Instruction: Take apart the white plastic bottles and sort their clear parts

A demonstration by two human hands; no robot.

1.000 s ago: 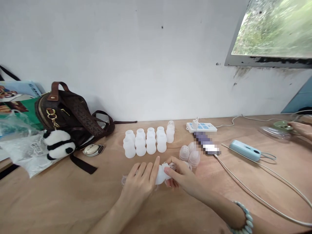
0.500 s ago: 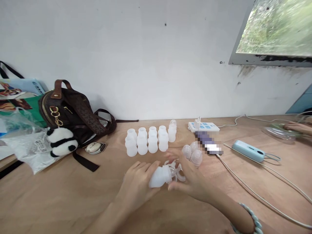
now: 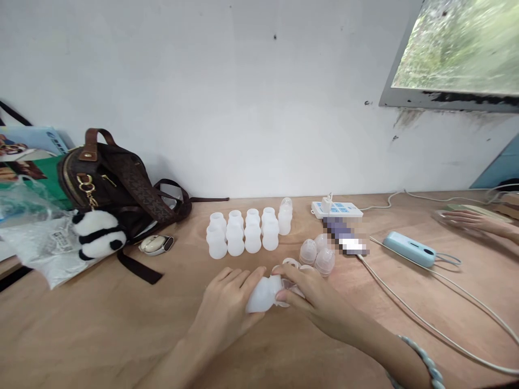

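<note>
My left hand [image 3: 227,305] grips a small translucent white bottle [image 3: 261,294] lying on its side on the wooden table [image 3: 101,335]. My right hand [image 3: 312,297] pinches a clear ring-shaped cap piece at the bottle's neck, fingers curled round it. Behind the hands stand several matching white bottles [image 3: 243,232] in two rows. Just right of them lie clear dome caps [image 3: 316,254], close to my right fingers.
A brown bag [image 3: 113,183] with a panda plush [image 3: 97,232] sits at left beside plastic bags [image 3: 36,237]. A white power strip [image 3: 336,209], cables and a light blue device [image 3: 409,249] lie at right. Another person's hand [image 3: 474,221] rests at the far right.
My right hand has closed in on the bottle's neck, covering the clear cap piece it was handling. The other person's hand at far right stretched further onto the table.
</note>
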